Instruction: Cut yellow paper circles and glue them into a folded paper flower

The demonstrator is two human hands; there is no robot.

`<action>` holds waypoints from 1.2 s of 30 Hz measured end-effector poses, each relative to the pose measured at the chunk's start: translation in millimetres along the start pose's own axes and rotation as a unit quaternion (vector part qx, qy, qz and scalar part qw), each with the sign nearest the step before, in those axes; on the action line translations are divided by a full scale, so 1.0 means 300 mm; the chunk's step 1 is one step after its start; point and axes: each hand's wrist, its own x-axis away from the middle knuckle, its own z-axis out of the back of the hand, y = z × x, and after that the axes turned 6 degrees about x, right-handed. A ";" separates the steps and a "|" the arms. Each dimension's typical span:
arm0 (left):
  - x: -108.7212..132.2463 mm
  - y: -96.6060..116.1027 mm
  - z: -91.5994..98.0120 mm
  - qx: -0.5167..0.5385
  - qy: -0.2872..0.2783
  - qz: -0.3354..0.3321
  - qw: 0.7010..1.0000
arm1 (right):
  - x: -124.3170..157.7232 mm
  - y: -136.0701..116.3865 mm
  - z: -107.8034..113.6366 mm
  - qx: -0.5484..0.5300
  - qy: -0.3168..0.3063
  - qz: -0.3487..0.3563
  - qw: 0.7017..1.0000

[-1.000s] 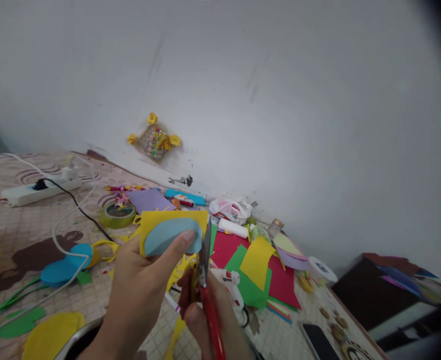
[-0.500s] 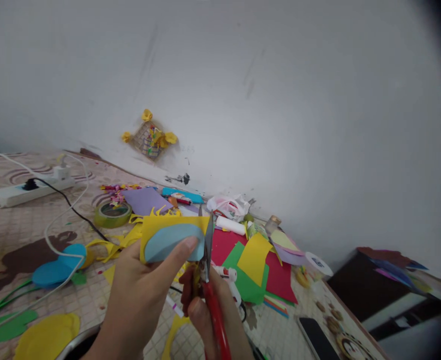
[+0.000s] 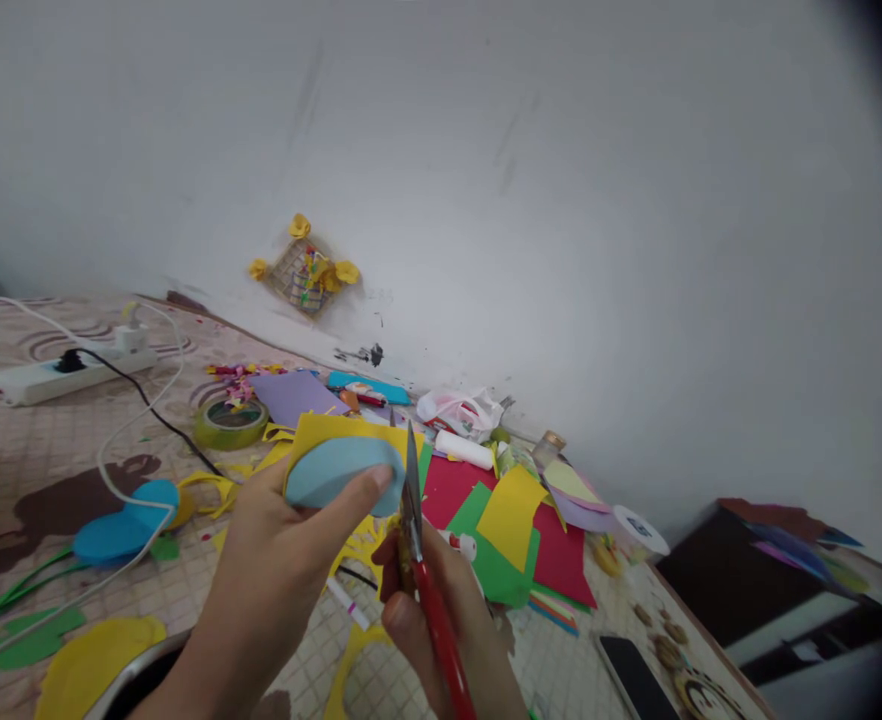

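Left hand (image 3: 283, 560) pinches the blue-and-yellow paper shape (image 3: 340, 470) while right hand (image 3: 448, 625), just right of it, clamps red scissors (image 3: 415, 515), blades pointing far along its right edge.

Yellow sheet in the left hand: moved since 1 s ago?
Yes, slightly: the yellow sheet has turned clockwise; its top edge now slopes down toward the white tube.

your right hand (image 3: 478, 632) and the scissors (image 3: 424, 572) handles run off the bottom edge; blue cutout (image 3: 332, 470) hides most of the yellow paper (image 3: 321, 428).
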 end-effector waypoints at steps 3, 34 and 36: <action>-0.001 -0.001 0.004 -0.008 0.007 0.002 1.000 | -0.003 0.017 0.002 0.006 -0.005 0.009 1.000; -0.007 0.005 0.014 -0.037 0.010 -0.013 0.999 | 0.010 -0.026 0.006 0.080 0.047 -0.028 0.995; -0.006 0.006 0.012 -0.034 0.009 -0.012 0.999 | 0.005 -0.016 0.012 0.076 0.021 -0.017 0.997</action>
